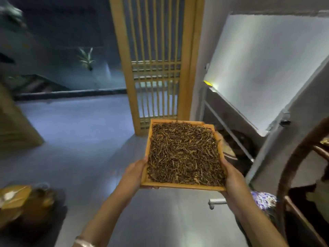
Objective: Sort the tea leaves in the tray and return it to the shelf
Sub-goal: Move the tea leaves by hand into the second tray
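A slatted wooden screen (156,65) is seen at twelve o'clock. A potted plant (86,58) is set at ten o'clock (blurred), cardboard boxes (16,202) at eight, and a curved wooden chair (299,175) at four.

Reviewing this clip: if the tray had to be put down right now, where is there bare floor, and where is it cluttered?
Both hands, left and right, hold the tray. Bare grey floor lies ahead-left, between the wooden lattice screen and the brown bags. The right is crowded: metal rack, wooden chair.
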A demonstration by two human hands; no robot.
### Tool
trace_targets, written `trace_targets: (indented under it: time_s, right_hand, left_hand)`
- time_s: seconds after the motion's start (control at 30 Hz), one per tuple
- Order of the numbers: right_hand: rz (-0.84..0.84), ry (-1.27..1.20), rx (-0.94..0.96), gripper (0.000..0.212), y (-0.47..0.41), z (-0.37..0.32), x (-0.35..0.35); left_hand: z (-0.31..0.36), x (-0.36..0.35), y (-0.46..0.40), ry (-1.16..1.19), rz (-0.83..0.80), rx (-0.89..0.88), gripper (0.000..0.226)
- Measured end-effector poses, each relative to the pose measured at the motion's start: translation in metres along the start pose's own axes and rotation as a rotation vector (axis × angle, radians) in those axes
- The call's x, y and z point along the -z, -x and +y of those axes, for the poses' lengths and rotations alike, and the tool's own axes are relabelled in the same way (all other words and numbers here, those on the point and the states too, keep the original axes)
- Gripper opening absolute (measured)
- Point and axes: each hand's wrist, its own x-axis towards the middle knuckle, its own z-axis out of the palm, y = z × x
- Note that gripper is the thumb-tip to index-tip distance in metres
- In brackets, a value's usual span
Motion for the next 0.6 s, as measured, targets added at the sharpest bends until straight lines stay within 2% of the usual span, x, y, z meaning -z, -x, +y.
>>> trace_targets:
  time_s: [0.1, 0.27, 0.5, 0.6]
  right_hand:
    - [-0.209, 0.062, -0.029, 0.038, -0.006, 0.014, -0.070]
    - [-0.454, 0.141, -0.081, 0.038, -0.011, 0.046, -0.181]
    - [-0.850, 0.248, -0.178, 0.038, -0.009, 0.094, -0.335]
    - [-1.018, 0.299, -0.221, 0.037, -0.003, 0.115, -0.397]
  left_hand:
    - [-0.023, 0.071, 0.015, -0.041, 0.156, 0.005, 0.049]
    - [-0.055, 0.165, 0.054, 0.120, 0.451, 0.073, 0.047]
    - [-0.078, 0.253, 0.126, 0.266, 0.756, 0.000, 0.047]
    - [-0.088, 0.278, 0.149, 0.290, 0.949, 0.066, 0.050]
